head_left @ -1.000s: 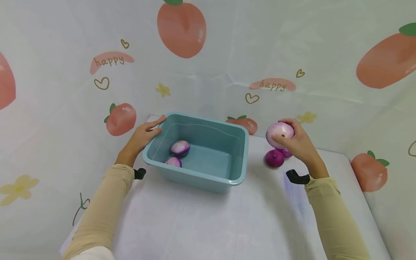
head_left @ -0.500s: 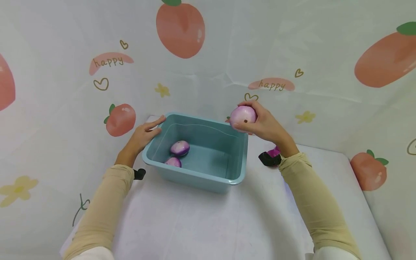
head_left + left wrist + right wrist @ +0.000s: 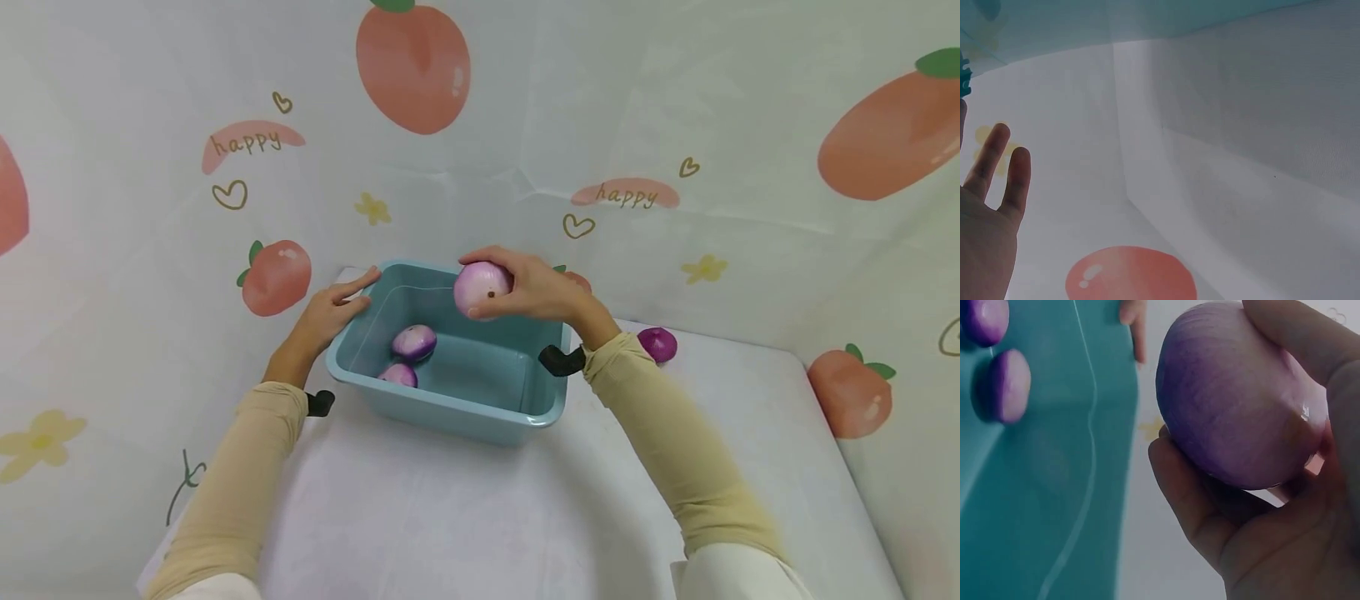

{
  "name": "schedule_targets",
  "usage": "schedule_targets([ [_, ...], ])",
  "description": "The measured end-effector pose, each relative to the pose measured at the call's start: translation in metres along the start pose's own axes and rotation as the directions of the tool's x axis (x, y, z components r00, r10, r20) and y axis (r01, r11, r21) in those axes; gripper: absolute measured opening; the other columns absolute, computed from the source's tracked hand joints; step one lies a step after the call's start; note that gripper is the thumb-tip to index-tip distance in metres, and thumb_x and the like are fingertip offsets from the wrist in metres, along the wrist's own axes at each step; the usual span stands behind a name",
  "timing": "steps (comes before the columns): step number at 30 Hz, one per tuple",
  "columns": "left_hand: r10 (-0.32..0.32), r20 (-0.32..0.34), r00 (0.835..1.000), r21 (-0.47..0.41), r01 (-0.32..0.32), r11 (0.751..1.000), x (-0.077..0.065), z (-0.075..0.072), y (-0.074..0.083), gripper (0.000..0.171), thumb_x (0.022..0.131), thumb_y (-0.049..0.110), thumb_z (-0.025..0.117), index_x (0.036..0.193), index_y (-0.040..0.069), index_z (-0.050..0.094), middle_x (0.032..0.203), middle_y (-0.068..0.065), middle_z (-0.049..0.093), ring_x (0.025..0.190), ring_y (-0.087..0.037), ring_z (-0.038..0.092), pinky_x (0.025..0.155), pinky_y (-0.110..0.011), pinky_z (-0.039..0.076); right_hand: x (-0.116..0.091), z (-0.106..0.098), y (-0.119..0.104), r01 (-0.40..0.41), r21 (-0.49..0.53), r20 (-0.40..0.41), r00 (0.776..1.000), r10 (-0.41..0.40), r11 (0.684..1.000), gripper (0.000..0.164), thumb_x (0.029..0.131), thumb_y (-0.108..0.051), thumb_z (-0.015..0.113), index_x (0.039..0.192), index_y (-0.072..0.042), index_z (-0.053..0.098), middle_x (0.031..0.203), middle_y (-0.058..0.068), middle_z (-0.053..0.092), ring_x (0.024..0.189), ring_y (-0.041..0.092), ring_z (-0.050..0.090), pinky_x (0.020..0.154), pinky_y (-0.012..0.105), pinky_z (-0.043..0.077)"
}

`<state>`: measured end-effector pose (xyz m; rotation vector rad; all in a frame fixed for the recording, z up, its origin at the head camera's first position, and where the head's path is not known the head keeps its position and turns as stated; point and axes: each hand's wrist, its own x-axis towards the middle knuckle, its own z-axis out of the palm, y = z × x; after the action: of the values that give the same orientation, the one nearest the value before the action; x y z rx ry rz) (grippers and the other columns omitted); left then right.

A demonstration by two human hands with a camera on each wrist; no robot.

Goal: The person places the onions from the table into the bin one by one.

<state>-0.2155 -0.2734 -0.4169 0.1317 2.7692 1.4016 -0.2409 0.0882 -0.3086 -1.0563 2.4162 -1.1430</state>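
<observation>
My right hand (image 3: 536, 287) grips a pale pink-and-purple onion (image 3: 480, 287), thumb on the near side and fingers over the far side. It holds the onion above the back part of a blue plastic basin (image 3: 442, 417). Inside, two more onions lie near the left end: one whole in view (image 3: 414, 342), the other (image 3: 400, 375) partly hidden by the front rim. My left hand (image 3: 327, 317) rests on the basin's left rim; in the left wrist view its fingers (image 3: 1017, 181) are straight and spread.
A dark purple onion (image 3: 657, 344) sits on the white table (image 3: 420, 517), right of the basin, beside my right sleeve. A white curtain (image 3: 480, 167) printed with fruit rises close behind the basin and along both sides.
My right hand has carried the onion leftward from over the purple onions on the right to above the basin. One of those onions is now hidden by the arm. My left hand stays put.
</observation>
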Motion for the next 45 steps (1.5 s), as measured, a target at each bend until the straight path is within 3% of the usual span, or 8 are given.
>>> schedule_targets([
  [13, 0.004, 0.004, 1.000, -0.010, -0.004, 1.000, 0.001, 0.001, -0.001, 0.049, 0.104, 0.046, 0.052, 0.152, 0.047, 0.043, 0.167, 0.005, 0.033, 0.146, -0.045, 0.043, 0.114, -0.064, 0.040, 0.066, 0.055, 0.009, -0.031, 0.075, 0.146, 0.989, 0.019, 0.997, 0.062, 0.087, -0.034, 0.078, 0.140, -0.014, 0.050, 0.131, 0.006, 0.058, 0.115, 0.020, 0.060, 0.095, 0.034, 0.056],
  [23, 0.035, 0.022, 0.999, 0.004, -0.035, 0.999, 0.004, 0.004, 0.000, 0.049, 0.105, 0.045, 0.051, 0.153, 0.046, 0.041, 0.168, 0.003, 0.032, 0.145, -0.048, 0.043, 0.110, -0.065, 0.043, 0.077, 0.082, 0.016, -0.119, -0.008, 0.270, 0.956, 0.117, 0.993, 0.065, 0.086, -0.043, 0.078, 0.139, -0.018, 0.052, 0.132, 0.003, 0.059, 0.116, 0.018, 0.059, 0.098, 0.034, 0.054],
  [32, 0.021, -0.014, 1.000, -0.006, -0.021, 1.000, 0.006, 0.001, -0.005, 0.049, 0.103, 0.045, 0.055, 0.151, 0.045, 0.046, 0.163, 0.007, 0.039, 0.140, -0.044, 0.051, 0.107, -0.060, 0.049, 0.077, 0.097, 0.036, -0.155, -0.137, 0.390, 0.899, 0.197, 0.978, 0.068, 0.085, -0.050, 0.077, 0.139, -0.015, 0.056, 0.128, 0.002, 0.063, 0.114, 0.017, 0.059, 0.096, 0.030, 0.052],
  [38, 0.047, -0.005, 0.999, 0.001, -0.047, 0.999, 0.006, 0.000, -0.004, 0.049, 0.104, 0.043, 0.054, 0.152, 0.042, 0.045, 0.164, 0.004, 0.038, 0.140, -0.046, 0.050, 0.109, -0.062, 0.047, 0.074, 0.100, 0.040, -0.210, -0.238, 0.449, 0.842, 0.299, 0.948, 0.076, 0.083, -0.053, 0.078, 0.142, -0.012, 0.054, 0.128, 0.003, 0.063, 0.116, 0.019, 0.058, 0.100, 0.034, 0.052],
  [45, 0.032, -0.001, 0.999, 0.001, -0.032, 0.999, 0.004, -0.001, -0.004, 0.049, 0.104, 0.044, 0.054, 0.152, 0.043, 0.044, 0.165, 0.002, 0.037, 0.140, -0.046, 0.050, 0.107, -0.062, 0.048, 0.073, 0.107, 0.044, -0.220, -0.309, 0.496, 0.793, 0.354, 0.926, 0.084, 0.083, -0.056, 0.077, 0.147, -0.010, 0.049, 0.135, 0.006, 0.059, 0.119, 0.022, 0.057, 0.101, 0.034, 0.053],
])
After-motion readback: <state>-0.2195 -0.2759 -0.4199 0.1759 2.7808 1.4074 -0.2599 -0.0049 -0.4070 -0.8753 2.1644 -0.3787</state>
